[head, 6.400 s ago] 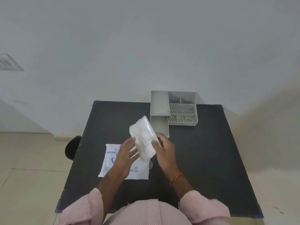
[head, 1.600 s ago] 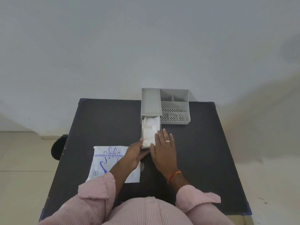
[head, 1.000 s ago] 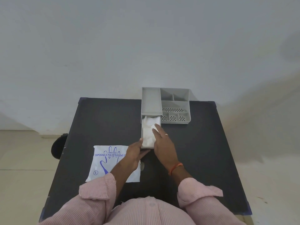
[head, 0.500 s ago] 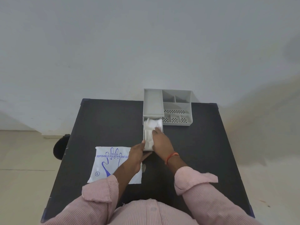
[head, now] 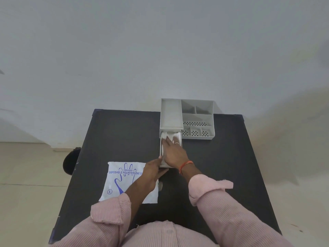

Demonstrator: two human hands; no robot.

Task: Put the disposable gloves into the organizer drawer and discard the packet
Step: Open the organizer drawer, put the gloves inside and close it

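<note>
A grey organizer point(head: 196, 118) stands at the table's far edge, its drawer point(head: 162, 150) pulled out toward me. White disposable gloves point(head: 170, 136) lie bunched inside the drawer. My right hand point(head: 173, 153) lies flat on top of them, fingers spread and reaching deep into the drawer. My left hand point(head: 151, 172) grips the drawer's near left corner. The flat white packet point(head: 122, 182) with blue print lies on the table to the left, partly hidden under my left forearm.
The black table point(head: 115, 139) carries everything. A dark round bin point(head: 71, 161) stands on the floor beside the table's left edge. A white wall rises just behind the organizer.
My right hand has slid further into the drawer, pressing the gloves down and back. My left hand has stayed at the drawer's front corner.
</note>
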